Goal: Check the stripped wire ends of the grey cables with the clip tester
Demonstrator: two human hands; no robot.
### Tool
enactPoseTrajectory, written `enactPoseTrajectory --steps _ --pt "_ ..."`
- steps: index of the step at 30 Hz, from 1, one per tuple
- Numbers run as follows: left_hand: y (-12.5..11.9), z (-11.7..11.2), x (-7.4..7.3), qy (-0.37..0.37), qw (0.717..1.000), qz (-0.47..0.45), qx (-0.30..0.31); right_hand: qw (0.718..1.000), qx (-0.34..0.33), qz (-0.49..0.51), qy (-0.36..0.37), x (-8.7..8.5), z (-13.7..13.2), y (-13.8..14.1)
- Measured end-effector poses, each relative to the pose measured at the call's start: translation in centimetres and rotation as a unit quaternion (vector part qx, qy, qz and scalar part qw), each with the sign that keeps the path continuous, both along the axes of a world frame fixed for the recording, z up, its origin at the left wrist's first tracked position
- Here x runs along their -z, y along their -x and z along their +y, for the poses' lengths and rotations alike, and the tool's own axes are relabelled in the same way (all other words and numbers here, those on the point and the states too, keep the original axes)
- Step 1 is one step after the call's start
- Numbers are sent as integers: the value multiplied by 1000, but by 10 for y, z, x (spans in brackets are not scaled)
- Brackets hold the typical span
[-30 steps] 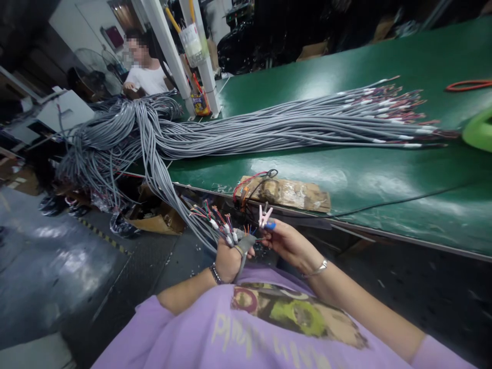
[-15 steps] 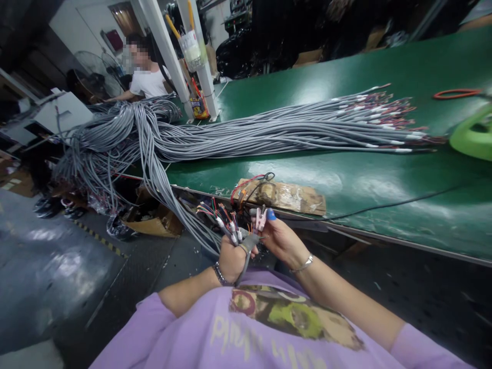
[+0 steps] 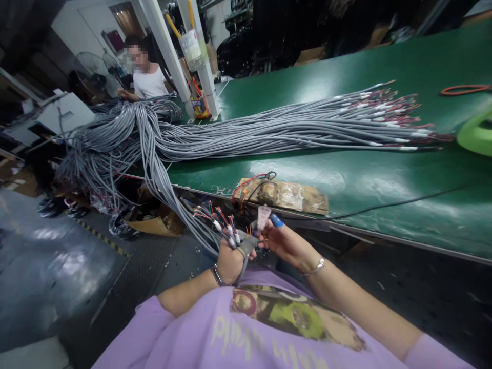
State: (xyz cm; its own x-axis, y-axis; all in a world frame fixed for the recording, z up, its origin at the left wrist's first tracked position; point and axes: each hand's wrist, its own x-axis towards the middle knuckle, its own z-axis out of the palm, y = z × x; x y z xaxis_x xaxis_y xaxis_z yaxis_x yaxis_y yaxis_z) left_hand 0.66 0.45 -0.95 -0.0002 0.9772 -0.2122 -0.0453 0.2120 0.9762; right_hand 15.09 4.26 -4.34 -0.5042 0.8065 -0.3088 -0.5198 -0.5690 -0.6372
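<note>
My left hand is closed round several grey cables in front of my body. Their white-banded ends fan out into thin coloured wires above the fist. One cable end bends over toward the right. There my right hand, with a blue cover on one fingertip, has its lower fingers pinched at thin wires coming from that end; the exact grip is partly hidden. A pale pink clip stands right beside the blue fingertip, by the bench edge. Whether the fingers touch it I cannot tell.
On the green bench lie a long bundle of grey cables, a worn wooden block with wires, a black cord and a green object. White posts rise behind. A co-worker is at the far left.
My right hand has shifted a little to the right and turned, its blue fingertip now farther from the pink clip's jaws. My left hand stays in place. The co-worker's arm has drawn in.
</note>
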Motion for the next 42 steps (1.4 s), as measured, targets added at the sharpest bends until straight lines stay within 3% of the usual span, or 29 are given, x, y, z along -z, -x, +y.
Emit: enactPoseTrajectory --steps 8,15,17,20,25,28,30,34,36,42 --pt "5 1 -1 10 995 39 87 987 -56 -119 -92 -18 -5 -2" --pt "6 6 -2 59 975 57 207 960 -33 -215 -178 -11 -14 -7" --pt "6 6 -2 61 977 54 195 964 -6 -213 -161 -6 -14 -12" --pt "6 5 -1 55 990 28 126 976 44 -183 -112 -3 -14 -18" --pt "4 6 4 47 998 -5 46 979 26 -156 -130 -9 -24 -10" --pt "5 7 3 56 997 -13 58 972 65 -175 -146 -9 -29 0" --pt "8 7 2 63 993 -2 104 971 72 -178 -143 -9 -30 5" --pt "15 4 4 58 979 37 190 977 30 -166 -134 -9 -26 10" --pt "17 3 8 51 981 31 183 976 27 -173 -129 -7 -24 11" --pt "18 1 21 50 995 -24 81 984 67 -138 -85 -1 -24 9"
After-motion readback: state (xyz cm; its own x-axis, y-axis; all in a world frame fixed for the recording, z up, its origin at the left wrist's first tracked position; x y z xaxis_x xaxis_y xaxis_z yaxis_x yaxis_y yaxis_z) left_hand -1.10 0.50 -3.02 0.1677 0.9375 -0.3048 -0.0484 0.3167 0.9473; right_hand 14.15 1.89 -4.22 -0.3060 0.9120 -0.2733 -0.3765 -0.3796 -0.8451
